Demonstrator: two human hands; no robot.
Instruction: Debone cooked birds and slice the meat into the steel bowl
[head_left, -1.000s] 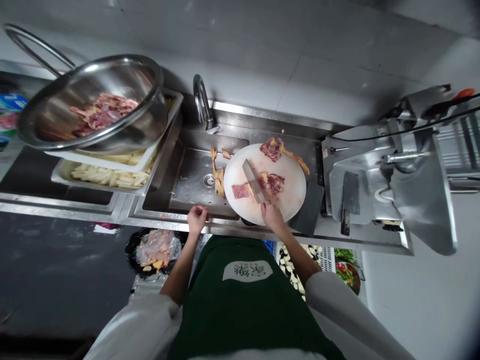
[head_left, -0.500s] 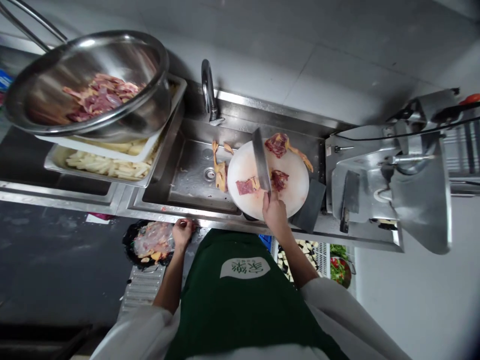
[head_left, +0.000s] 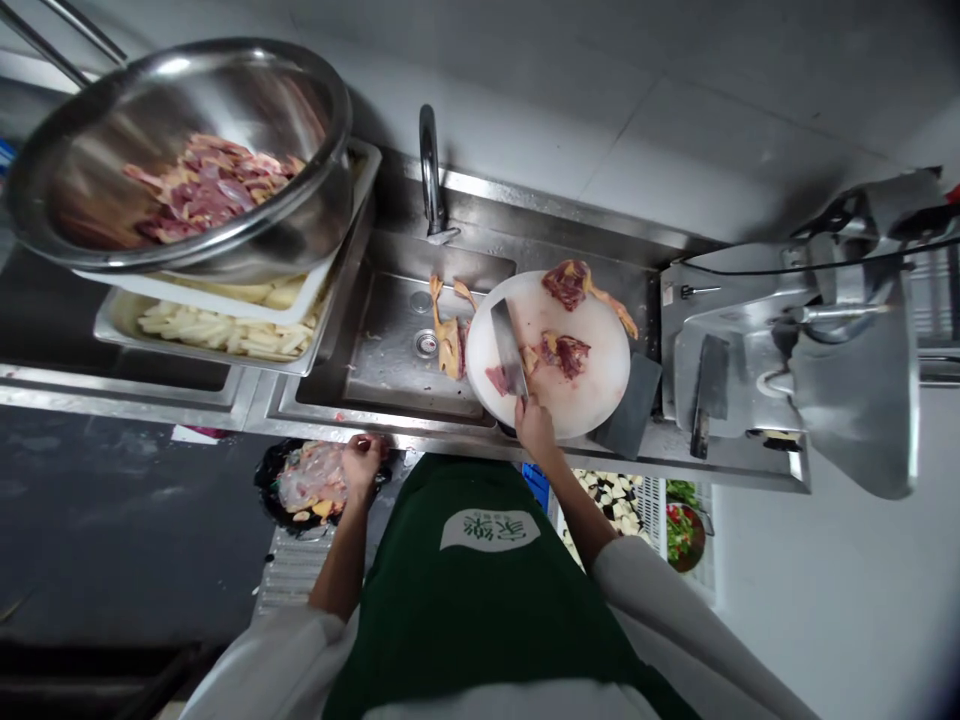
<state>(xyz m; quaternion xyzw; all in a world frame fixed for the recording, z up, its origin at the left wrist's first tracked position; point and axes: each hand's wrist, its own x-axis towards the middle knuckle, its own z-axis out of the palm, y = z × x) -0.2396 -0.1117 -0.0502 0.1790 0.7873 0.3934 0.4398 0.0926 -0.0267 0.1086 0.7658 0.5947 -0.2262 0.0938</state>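
My right hand (head_left: 535,428) is wrapped round the handle of a cleaver (head_left: 508,345), low over the round white cutting board (head_left: 600,400). Its blade partly covers a small red piece of meat (head_left: 496,379); whether it touches the meat I cannot tell. Right of the blade lies a chopped chunk of poultry meat (head_left: 568,354). A leg piece with its yellow foot (head_left: 568,285) rests at the board's far edge. My left hand (head_left: 362,460) is closed at the sink's front edge, beside a black-lined bin of scraps (head_left: 315,485); anything inside its fingers is hidden.
More poultry (head_left: 449,345) lies in the sink (head_left: 382,375), against the board. A steel bowl of cut meat (head_left: 337,120) sits at left on trays, above pale cut strips (head_left: 225,330). Right stand a slicer (head_left: 855,380) and a second cleaver (head_left: 709,390). A faucet (head_left: 430,170) rises behind.
The cleaver has moved left across the board, from between the two meat pieces to over the left one. The chunk at its right shows more fully. My left hand stays by the bin.
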